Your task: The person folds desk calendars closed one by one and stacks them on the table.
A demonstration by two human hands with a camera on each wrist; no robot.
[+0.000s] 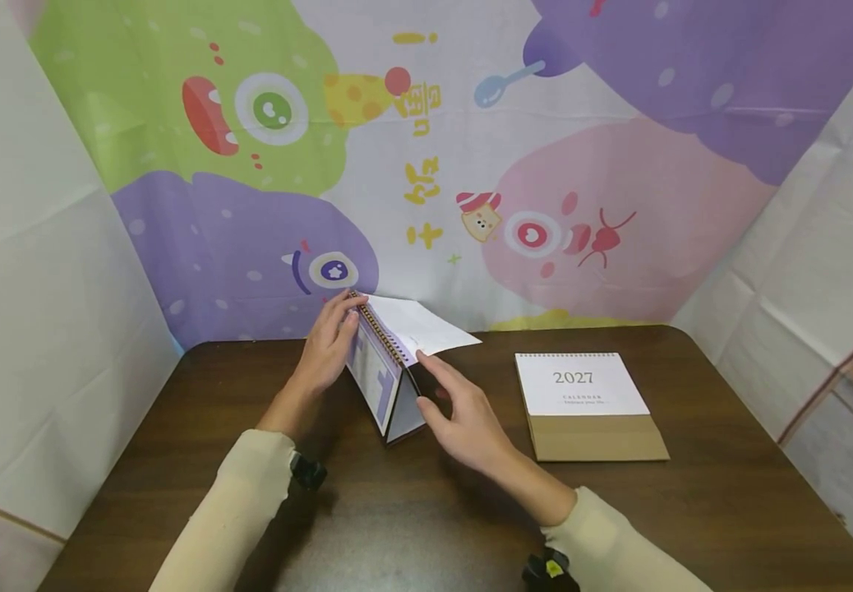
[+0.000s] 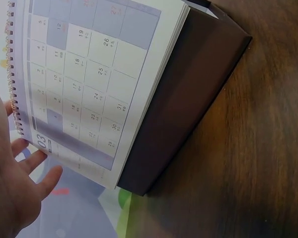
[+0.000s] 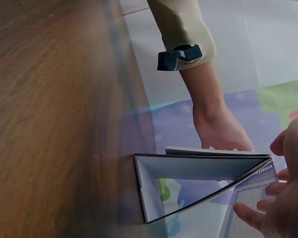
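Note:
A spiral-bound desk calendar (image 1: 380, 382) stands as a tent on the table, its grid page turned to the left. The left wrist view shows that grid page (image 2: 84, 79) marked 03, above a dark base (image 2: 174, 99). One loose sheet (image 1: 426, 325) sticks out to the right from the binding. My left hand (image 1: 330, 341) lies at the calendar's far end, its spread fingers touching the binding edge. At the near end, my right hand (image 1: 463, 411) has its fingertips beside the binding and the loose sheet; the right wrist view shows the fingers (image 3: 251, 215) loosely extended.
A second calendar (image 1: 582, 386) with 2027 on its white cover and a tan base rests on the brown table (image 1: 367, 526) to the right. Behind the table hangs a cloth (image 1: 441, 271) printed with cartoon monsters. Pale fabric walls (image 1: 42, 247) flank both sides.

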